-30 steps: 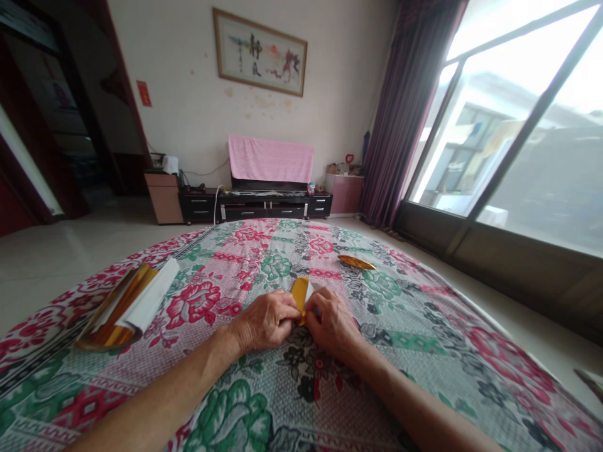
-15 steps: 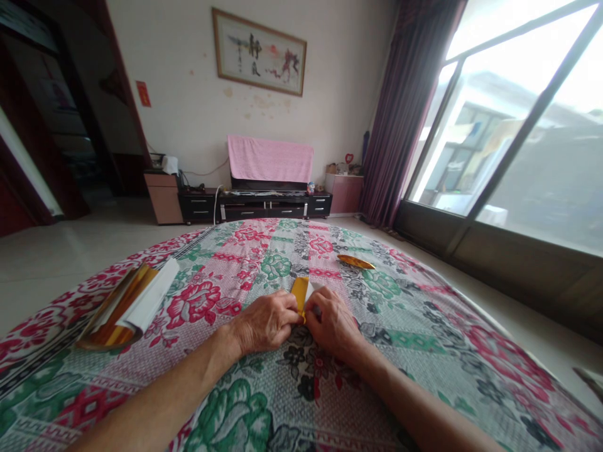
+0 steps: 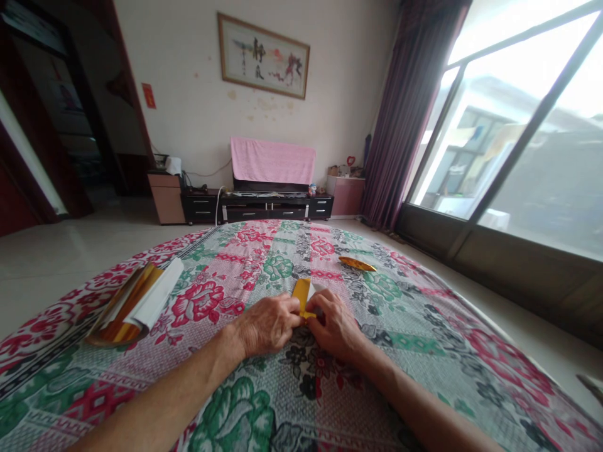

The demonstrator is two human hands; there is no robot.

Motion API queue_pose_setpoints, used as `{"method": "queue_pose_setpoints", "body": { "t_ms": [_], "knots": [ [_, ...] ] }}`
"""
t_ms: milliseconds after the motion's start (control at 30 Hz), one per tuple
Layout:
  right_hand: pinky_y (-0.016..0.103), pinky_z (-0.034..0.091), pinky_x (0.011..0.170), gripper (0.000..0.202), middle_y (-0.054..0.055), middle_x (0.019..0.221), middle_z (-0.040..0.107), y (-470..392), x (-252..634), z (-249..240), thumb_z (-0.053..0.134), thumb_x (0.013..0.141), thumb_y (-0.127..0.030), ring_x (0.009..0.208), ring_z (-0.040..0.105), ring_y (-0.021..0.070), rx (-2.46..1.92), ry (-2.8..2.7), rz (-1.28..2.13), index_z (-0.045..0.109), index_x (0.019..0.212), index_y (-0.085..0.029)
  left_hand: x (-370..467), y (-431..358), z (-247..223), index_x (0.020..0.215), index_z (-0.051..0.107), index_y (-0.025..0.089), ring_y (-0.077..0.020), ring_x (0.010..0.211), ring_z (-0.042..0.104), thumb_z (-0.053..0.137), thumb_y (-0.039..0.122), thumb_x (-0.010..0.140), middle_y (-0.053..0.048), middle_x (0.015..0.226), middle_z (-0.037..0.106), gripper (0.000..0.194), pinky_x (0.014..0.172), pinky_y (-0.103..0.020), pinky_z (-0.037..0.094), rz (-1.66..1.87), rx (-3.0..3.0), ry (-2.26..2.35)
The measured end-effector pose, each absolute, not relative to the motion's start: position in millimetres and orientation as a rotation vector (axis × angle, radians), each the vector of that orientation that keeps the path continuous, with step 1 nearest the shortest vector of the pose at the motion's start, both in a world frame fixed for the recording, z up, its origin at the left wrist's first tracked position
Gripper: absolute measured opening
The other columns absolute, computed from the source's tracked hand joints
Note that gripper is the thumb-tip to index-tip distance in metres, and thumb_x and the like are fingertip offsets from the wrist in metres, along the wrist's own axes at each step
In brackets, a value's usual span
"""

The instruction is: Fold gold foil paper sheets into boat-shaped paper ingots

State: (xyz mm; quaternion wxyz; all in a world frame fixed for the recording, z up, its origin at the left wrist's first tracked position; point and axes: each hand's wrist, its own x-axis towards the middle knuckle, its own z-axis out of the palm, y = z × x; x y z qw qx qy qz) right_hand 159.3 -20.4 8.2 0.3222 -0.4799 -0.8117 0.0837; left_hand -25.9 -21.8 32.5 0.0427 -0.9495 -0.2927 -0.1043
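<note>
A small piece of gold paper (image 3: 301, 290) with a white back lies on the flowered tablecloth (image 3: 277, 267), partly folded, between both hands. My left hand (image 3: 271, 323) pinches its left and lower edge, fingers curled together. From the other side my right hand (image 3: 334, 323) grips it, thumb and fingertips at the lower right corner. The fingers hide much of the paper. Farther off to the right rests a folded, boat-shaped gold paper piece (image 3: 358, 263), apart from both hands.
A curled stack of gold and white paper sheets (image 3: 136, 307) lies on the table at the left. Beyond the round table stands a low black cabinet (image 3: 264, 207) with a pink cloth (image 3: 273, 160) above it. A large window (image 3: 518, 138) is on the right.
The right thumb and fingers have parted slightly, so more of the gold paper's lower fold shows. The left hand keeps its place on the paper. The view has tilted a little.
</note>
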Motion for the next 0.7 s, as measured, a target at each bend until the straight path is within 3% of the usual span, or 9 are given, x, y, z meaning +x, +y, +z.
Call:
{"method": "queue_pose_setpoints", "body": {
  "t_ms": [433,700],
  "knots": [
    [0.028,0.038,0.075,0.024,0.004,0.085,0.055,-11.0,162.5,7.6,0.048,0.067,-0.004,0.079,0.051,0.0157,-1.35,-2.036,0.312,0.064,0.077,-0.018,-27.0,-20.1,29.6,0.089,0.066,0.019,-0.0171,0.086,0.053,0.045,0.012,0.077,-0.004,0.091,0.059,0.025,0.078,-0.029,0.045,-0.357,-2.919,-0.897],
    [0.03,0.037,0.081,0.027,0.004,0.089,0.058,-16.6,163.1,7.4,0.043,0.068,-0.002,0.085,0.051,0.0159,-1.241,-2.092,0.279,0.065,0.064,-0.019,-27.4,-19.3,30.5,0.091,0.065,0.019,-0.0172,0.09,0.054,0.046,0.011,0.077,-0.003,0.095,0.059,0.025,0.082,-0.029,0.046,-0.34,-2.934,-0.897]
  ]
}}
